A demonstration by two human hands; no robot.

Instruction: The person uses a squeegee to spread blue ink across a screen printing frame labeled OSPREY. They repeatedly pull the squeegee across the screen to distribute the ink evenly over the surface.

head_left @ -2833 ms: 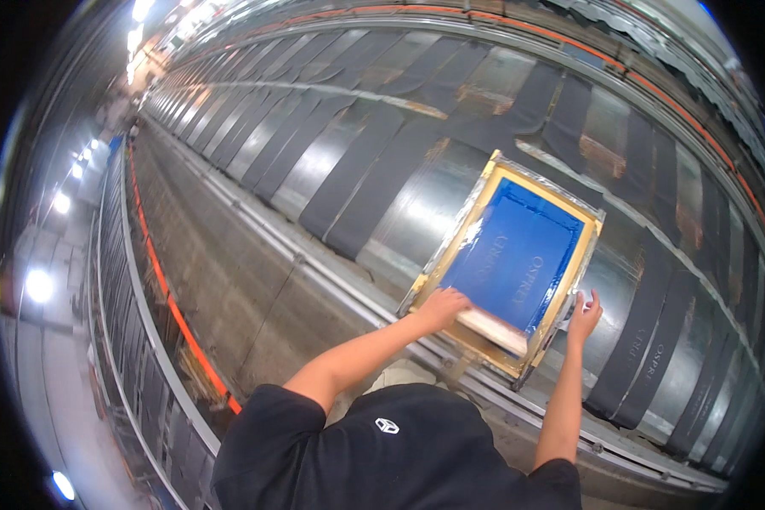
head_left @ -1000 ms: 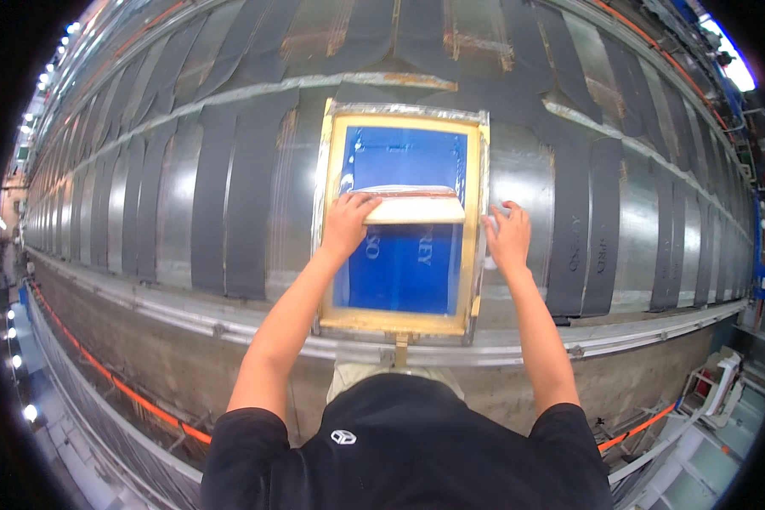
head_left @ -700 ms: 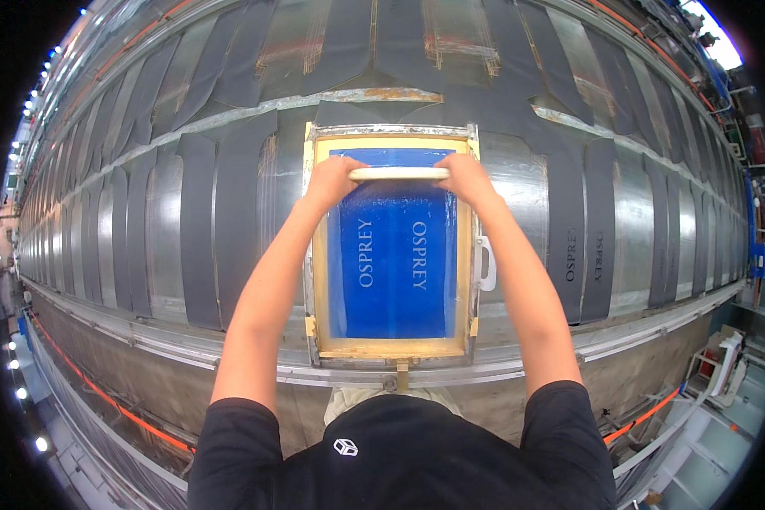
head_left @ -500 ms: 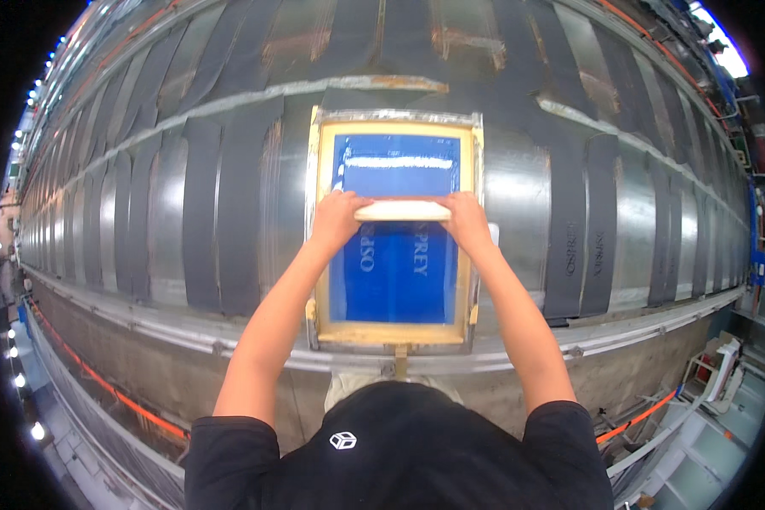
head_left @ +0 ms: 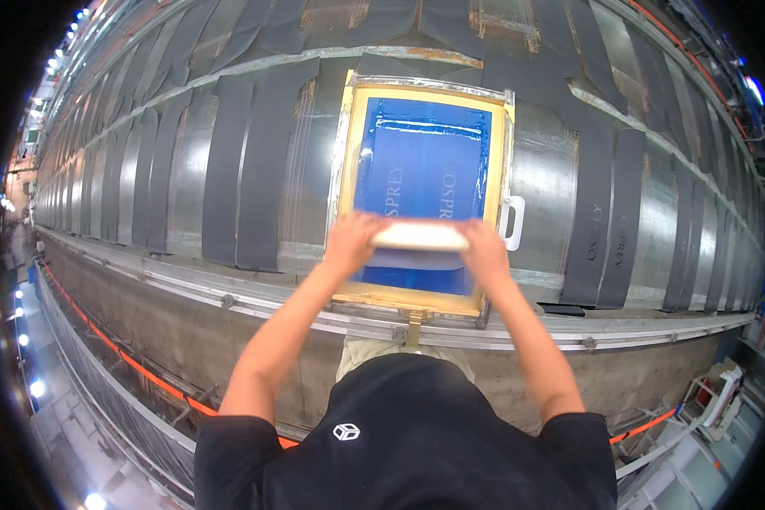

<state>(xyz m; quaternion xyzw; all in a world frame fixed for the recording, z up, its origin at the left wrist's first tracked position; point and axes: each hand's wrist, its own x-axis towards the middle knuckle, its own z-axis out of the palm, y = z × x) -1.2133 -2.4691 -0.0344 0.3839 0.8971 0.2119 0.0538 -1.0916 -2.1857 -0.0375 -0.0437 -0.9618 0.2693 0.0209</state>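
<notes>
A screen printing frame with a yellow border and a blue mesh lies on the long table before me. Pale lettering shows on the mesh. Both my hands grip a cream-coloured squeegee, which lies crosswise over the lower half of the mesh. My left hand is closed round its left end, my right hand round its right end. A wet, shiny ink line runs across the far end of the mesh. The squeegee's lower edge is blurred by motion.
Dark fabric strips lie in rows along the metal table, some with lettering on them. A white handle-shaped piece sits at the frame's right side. A metal rail edges the table's near side, and an orange bar runs below it.
My hands have pulled the squeegee toward me, from the middle of the mesh to its lower part. The view has shifted, so the frame appears higher and farther right.
</notes>
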